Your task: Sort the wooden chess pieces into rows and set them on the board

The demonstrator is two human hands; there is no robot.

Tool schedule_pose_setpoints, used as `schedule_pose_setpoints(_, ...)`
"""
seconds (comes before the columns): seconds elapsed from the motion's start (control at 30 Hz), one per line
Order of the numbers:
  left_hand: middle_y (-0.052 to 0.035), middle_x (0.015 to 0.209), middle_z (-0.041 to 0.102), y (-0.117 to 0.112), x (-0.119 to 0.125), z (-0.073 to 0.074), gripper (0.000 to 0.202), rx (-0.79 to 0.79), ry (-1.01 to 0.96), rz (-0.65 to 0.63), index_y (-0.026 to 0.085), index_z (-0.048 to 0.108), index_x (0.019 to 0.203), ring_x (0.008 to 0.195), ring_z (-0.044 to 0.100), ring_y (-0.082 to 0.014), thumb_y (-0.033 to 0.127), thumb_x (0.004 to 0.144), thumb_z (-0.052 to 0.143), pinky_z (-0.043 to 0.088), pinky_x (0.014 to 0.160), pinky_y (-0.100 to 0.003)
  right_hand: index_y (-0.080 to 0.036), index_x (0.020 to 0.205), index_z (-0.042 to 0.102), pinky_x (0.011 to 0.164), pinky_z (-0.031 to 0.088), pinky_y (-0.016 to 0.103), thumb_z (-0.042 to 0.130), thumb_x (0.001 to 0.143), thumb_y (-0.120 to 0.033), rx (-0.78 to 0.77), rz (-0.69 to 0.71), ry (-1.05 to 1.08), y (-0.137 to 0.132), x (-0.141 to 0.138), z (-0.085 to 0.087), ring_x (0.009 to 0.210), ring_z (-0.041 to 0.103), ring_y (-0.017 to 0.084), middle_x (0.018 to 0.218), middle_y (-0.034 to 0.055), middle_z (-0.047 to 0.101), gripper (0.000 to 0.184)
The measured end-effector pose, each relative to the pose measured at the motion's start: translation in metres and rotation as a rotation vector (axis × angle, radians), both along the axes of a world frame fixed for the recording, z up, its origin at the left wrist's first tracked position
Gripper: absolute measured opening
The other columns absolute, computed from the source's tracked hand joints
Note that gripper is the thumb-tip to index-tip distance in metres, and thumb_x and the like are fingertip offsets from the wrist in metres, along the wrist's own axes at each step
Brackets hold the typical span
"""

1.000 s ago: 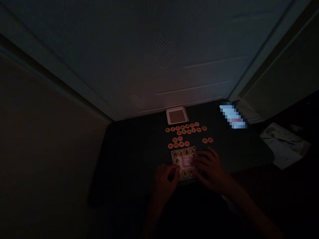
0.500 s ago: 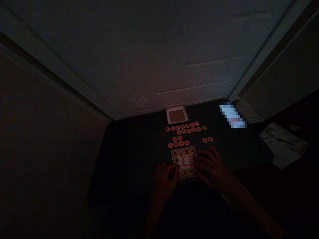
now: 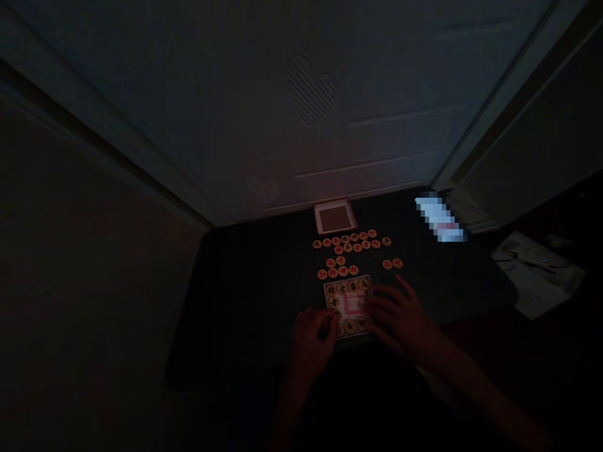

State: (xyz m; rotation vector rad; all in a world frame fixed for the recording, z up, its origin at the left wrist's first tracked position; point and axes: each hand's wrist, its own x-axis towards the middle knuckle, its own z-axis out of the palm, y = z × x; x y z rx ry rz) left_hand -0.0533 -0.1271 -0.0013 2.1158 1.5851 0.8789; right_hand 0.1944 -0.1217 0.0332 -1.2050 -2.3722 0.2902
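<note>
A shallow box (image 3: pixel 349 334) stands near the front edge of the dark table, with round xiangqi pieces (image 3: pixel 342 289) lining its inner sides. A pink-marked panel (image 3: pixel 354 304) shows in its middle. At the box's left side, my left hand (image 3: pixel 315 336) is curled, thumb and forefinger closed on a xiangqi piece (image 3: pixel 336 313) that they partly cover. My right hand (image 3: pixel 400 317) lies across the box's right side with its fingers apart and stretched out, hiding the pieces there. Its fingertips touch or nearly touch the box; which one I cannot tell.
Beyond the box, several loose red and black pieces (image 3: pixel 347 248) lie in rows on the table (image 3: pixel 245 301). A box lid (image 3: pixel 335 218) lies by the panelled door (image 3: pixel 226 113). A bright blurred-out object (image 3: pixel 440 220) is at the right; papers (image 3: pixel 537 273) lie lower beyond the table. The light is dim.
Almost nothing differs. Both hands keep their places at the box, and the scene looks slightly darker.
</note>
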Motion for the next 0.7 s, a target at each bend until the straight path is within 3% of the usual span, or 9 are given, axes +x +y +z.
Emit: schedule_pose_setpoints(0.7, 0.0003, 0.077, 0.07, 0.0003, -0.0002, -0.0009, 0.008, 0.007, 0.004, -0.003, 0.024, 0.069, 0.093, 0.074, 0.064, -0.0196, 0.026, 0.095, 0.061, 0.046, 0.081, -0.037, -0.031, 0.124, 0.068, 0.119, 0.018, 0.067, 0.062, 0.096, -0.024, -0.016, 0.048, -0.045, -0.0032, 0.0075, 0.0053, 0.125, 0.057, 0.028, 0.121, 0.0015, 0.074, 0.03)
